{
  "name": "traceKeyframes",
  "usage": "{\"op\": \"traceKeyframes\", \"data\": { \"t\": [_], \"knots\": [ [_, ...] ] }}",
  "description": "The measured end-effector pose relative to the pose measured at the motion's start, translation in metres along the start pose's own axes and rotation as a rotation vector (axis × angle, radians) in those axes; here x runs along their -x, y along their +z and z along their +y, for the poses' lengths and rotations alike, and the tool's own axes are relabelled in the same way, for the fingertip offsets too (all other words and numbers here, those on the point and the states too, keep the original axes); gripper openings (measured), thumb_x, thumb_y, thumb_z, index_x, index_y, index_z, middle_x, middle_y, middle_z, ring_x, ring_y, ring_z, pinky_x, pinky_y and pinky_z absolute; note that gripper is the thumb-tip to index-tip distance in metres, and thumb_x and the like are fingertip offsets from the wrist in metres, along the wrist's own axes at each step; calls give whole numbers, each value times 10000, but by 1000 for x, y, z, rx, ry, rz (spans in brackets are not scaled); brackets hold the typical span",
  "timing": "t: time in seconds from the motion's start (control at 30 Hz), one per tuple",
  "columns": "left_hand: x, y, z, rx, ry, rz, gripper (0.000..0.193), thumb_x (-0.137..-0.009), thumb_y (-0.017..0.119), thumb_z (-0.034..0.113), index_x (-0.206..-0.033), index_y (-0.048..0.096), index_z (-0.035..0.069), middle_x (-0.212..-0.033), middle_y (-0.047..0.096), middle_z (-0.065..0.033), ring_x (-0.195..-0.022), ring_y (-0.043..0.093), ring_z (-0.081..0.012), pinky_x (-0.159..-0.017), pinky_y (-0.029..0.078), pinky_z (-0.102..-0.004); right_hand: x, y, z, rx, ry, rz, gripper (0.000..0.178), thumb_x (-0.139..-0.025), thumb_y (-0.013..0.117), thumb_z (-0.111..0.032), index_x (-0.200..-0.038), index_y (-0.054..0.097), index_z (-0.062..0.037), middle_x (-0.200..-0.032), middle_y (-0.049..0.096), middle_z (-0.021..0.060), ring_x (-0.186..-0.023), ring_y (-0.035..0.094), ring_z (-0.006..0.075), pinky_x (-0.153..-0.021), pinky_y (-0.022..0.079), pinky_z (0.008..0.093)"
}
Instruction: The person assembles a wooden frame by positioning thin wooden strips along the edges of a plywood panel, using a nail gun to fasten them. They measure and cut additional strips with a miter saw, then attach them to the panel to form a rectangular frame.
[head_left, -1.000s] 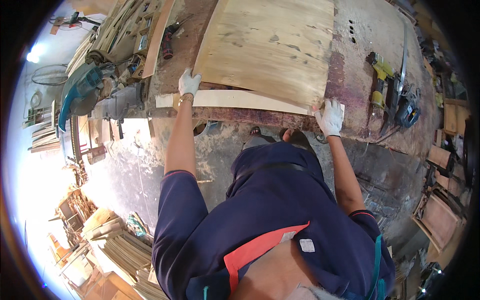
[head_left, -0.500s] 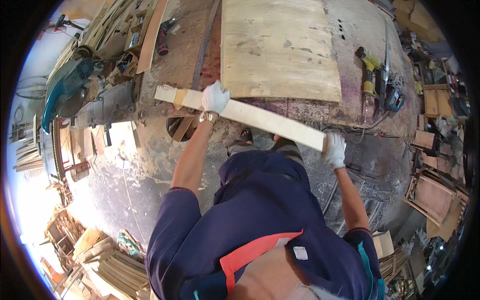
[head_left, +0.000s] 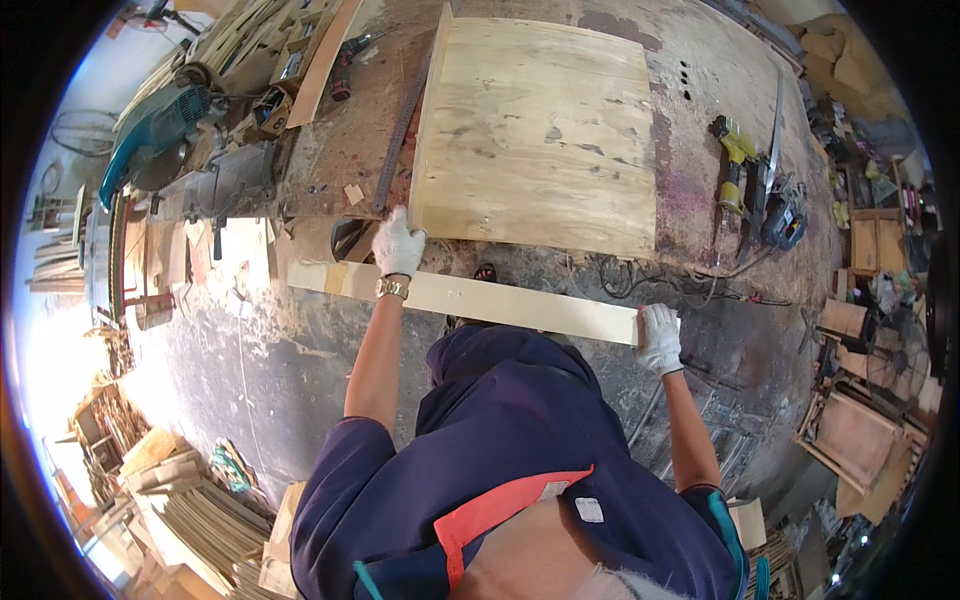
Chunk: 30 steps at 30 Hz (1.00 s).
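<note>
My left hand point(head_left: 399, 243), in a white work glove, is closed at the near left corner of a pale wooden panel point(head_left: 540, 140). The panel has a narrow board along its left edge and lies on the workbench, its near edge at the bench front. Across my body, a long flat wooden plank point(head_left: 490, 300) passes beneath my left wrist, which wears a metal watch. My right hand point(head_left: 659, 340), also gloved, grips the plank's right end. The left hand's fingertips are partly hidden.
A teal miter saw point(head_left: 160, 130) stands at the left. On the workbench point(head_left: 690, 130) lie a yellow-green nail gun point(head_left: 735, 160), a handsaw point(head_left: 772, 150), a blue power tool point(head_left: 783, 222), a red drill point(head_left: 342, 78) and a long metal ruler point(head_left: 398, 145). Cables hang at the bench front.
The plank has come nearer my body, and my left hand has left it for the panel's corner. The panel has shifted nearer and to the left. My right hand keeps hold of the plank.
</note>
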<state>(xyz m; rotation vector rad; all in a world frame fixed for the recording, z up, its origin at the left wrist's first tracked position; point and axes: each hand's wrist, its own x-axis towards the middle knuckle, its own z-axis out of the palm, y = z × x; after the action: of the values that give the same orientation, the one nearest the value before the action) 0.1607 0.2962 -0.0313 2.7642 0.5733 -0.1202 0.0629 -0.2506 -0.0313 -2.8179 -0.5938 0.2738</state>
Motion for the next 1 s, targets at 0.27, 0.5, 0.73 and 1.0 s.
{"op": "traceKeyframes", "data": {
  "t": [0.27,0.5,0.73,1.0],
  "knots": [
    [137,-103,110,237,637,1039,472,-969,715,348,-1261,547,17,-1049,601,-134,-958,604,-319,-803,501,-476,-32,23,-35,-305,37,192,640,-627,775,-117,-1234,573,-79,-1146,613,181,-1135,572,406,-988,457,490],
    [174,-43,233,669,321,147,936,-596,968,395,-1325,552,-20,-1218,615,-208,-1115,628,-350,-906,533,-443,-101,4,-127,-842,173,547,654,-721,864,-230,-1272,562,-50,-1056,675,178,-934,701,362,-838,561,440],
    [131,-49,240,599,526,329,329,-836,738,151,-1146,653,84,-879,708,-138,-757,697,-374,-641,551,-448,-103,-44,-48,-1307,-116,216,1116,-760,883,-378,-1623,243,-79,-1539,474,156,-1402,491,288,-1113,447,415],
    [107,17,181,207,876,-26,125,-852,655,168,-973,628,160,-797,685,-92,-744,708,-337,-589,546,-460,-69,-147,43,-1724,307,741,1039,-873,597,-765,-1567,323,-41,-1581,383,238,-1461,381,430,-1189,337,602]
  ]
}}
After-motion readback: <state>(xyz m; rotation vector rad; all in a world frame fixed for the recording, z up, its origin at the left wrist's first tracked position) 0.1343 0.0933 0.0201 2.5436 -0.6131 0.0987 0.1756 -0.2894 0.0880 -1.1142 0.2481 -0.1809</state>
